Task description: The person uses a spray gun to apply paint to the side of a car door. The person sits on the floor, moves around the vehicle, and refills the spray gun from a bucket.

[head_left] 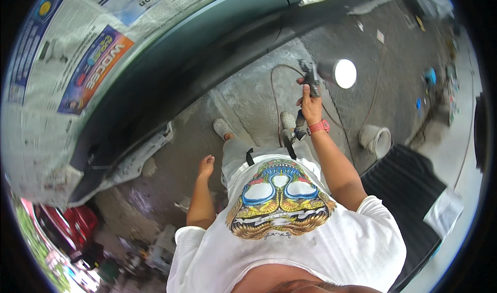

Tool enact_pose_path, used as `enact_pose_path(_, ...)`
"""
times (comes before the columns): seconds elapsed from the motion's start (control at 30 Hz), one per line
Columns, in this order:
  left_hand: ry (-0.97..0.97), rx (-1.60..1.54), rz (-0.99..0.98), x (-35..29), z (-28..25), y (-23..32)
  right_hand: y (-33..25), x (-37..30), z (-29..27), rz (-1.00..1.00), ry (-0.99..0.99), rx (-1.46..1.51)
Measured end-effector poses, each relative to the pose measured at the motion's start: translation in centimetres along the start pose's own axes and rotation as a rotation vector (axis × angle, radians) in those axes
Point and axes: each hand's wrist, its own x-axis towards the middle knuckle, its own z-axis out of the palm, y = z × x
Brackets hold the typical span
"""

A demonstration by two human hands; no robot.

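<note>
My right hand (311, 109) is wrapped around the grip of a spray gun (309, 76), held out ahead of me. A paint cup with a round white end (345, 74) sits on the gun's right side. My left hand (206, 166) hangs low at my left side, fingers curled in, and no object shows in it. Ahead and to the left stretches a dark grey car body panel (207, 60), apart from both hands. Newspaper (93, 39) covers the part of the car above it.
A thin brown hose (273, 86) loops over the concrete floor near my feet. To the right stand a whitish bucket (375, 140) and a black ribbed panel (401, 181). Wrinkled masking sheet (137, 161) hangs under the car's edge. A red vehicle (67, 225) is at lower left.
</note>
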Motion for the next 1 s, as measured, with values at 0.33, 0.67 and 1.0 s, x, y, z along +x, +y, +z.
enact_pose_path(0.33,-0.016,0.03,0.11,-0.3,-17.9,0.8,-0.8,-2.1,10.4,0.303,0.034,-0.091)
enact_pose_path(0.67,-0.013,0.174,0.025,-7.1,-17.3,-14.2,0.8,1.9,5.8,0.096,0.293,-0.171)
enact_pose_path(1.0,0.044,0.121,-0.104,-10.5,-18.9,-30.9,0.9,-14.5,18.6,0.12,-0.112,-0.088)
